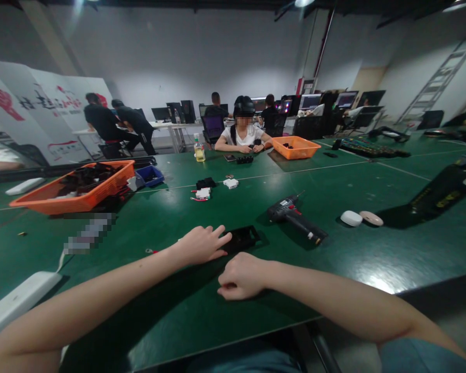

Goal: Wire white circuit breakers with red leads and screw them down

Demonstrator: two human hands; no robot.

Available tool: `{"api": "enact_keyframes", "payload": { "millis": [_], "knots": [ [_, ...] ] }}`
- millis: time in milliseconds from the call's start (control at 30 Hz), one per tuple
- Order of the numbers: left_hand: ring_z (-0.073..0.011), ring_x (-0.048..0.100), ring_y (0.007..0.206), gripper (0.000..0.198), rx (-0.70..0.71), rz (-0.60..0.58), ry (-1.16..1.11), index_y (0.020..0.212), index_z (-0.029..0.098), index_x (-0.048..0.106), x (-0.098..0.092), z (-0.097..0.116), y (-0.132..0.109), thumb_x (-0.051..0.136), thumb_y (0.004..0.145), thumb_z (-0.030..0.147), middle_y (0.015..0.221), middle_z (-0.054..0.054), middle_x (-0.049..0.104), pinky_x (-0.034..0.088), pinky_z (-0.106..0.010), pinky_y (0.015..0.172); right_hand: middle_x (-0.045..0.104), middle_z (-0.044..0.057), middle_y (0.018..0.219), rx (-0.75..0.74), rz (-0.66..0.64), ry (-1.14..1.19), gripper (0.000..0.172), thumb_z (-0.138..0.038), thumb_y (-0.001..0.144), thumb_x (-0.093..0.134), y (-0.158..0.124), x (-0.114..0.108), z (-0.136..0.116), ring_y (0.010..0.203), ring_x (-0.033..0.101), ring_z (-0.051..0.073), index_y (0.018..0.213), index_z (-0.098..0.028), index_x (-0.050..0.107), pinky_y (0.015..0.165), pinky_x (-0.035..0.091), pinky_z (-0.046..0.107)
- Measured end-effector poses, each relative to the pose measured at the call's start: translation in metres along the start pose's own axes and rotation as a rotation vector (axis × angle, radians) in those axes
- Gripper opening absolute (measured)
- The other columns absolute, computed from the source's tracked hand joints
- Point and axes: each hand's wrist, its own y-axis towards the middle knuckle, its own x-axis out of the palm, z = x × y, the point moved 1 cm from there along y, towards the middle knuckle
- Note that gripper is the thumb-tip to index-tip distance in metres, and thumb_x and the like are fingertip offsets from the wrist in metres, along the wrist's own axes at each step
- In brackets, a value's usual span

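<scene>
My left hand (202, 244) lies at the left end of an open-topped black plastic case (245, 238), its fingers stretched out and apart. Whether those fingertips press on the case or only rest beside it, I cannot tell. Just nearer to me, my right hand (241, 277) is curled with the fingers closed; anything inside it is hidden. A red wire with a ring terminal (150, 251) shows left of my left wrist. To the right of the case, a black cordless screwdriver (295, 217) lies on its side on the green table (357, 181).
Small white parts with red wires (202, 193) and a black piece (205, 183) lie farther back. An orange basket (73, 199) of black parts and a blue bin (149, 176) stand left, near a white power strip (19, 300). Across sits a person (244, 137) beside another orange basket (297, 150).
</scene>
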Motion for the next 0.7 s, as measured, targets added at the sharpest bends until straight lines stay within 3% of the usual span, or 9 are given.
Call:
{"api": "enact_keyframes", "payload": {
  "millis": [200, 367, 500, 700],
  "knots": [
    [-0.026, 0.068, 0.077, 0.055, -0.073, 0.006, 0.103, 0.14, 0.02, 0.045, 0.015, 0.005, 0.004, 0.046, 0.097, 0.053, 0.12, -0.018, 0.059, 0.042, -0.029, 0.053, 0.065, -0.002, 0.059, -0.02, 0.009, 0.019, 0.031, -0.036, 0.09, 0.057, 0.0, -0.001, 0.0, 0.052, 0.052, 0.011, 0.065, -0.019, 0.062, 0.051, 0.026, 0.024],
    [-0.0248, 0.068, 0.07, 0.046, -0.07, 0.009, 0.128, 0.138, 0.019, 0.048, 0.019, 0.007, 0.007, 0.039, 0.101, 0.045, 0.105, -0.015, 0.063, 0.042, -0.029, 0.052, 0.065, -0.002, 0.06, -0.024, 0.019, 0.021, 0.031, -0.036, 0.09, 0.057, 0.0, 0.0, 0.001, 0.054, 0.052, 0.011, 0.065, -0.019, 0.062, 0.052, 0.027, 0.024],
    [-0.0226, 0.069, 0.068, 0.042, -0.069, 0.003, 0.095, 0.137, 0.017, 0.048, 0.02, 0.009, 0.007, 0.042, 0.101, 0.038, 0.098, -0.014, 0.064, 0.042, -0.028, 0.054, 0.066, -0.001, 0.061, -0.018, 0.026, 0.004, 0.031, -0.037, 0.09, 0.057, 0.0, 0.001, 0.001, 0.054, 0.053, 0.012, 0.065, -0.02, 0.063, 0.052, 0.026, 0.025],
    [-0.0246, 0.069, 0.071, 0.046, -0.107, -0.043, 0.067, 0.136, 0.019, 0.048, 0.012, 0.014, 0.012, 0.042, 0.1, 0.046, 0.098, -0.013, 0.064, 0.043, -0.029, 0.055, 0.068, 0.0, 0.062, -0.011, 0.008, -0.015, 0.031, -0.038, 0.09, 0.057, 0.0, 0.002, 0.001, 0.055, 0.055, 0.013, 0.066, -0.02, 0.064, 0.052, 0.024, 0.026]
  ]
}}
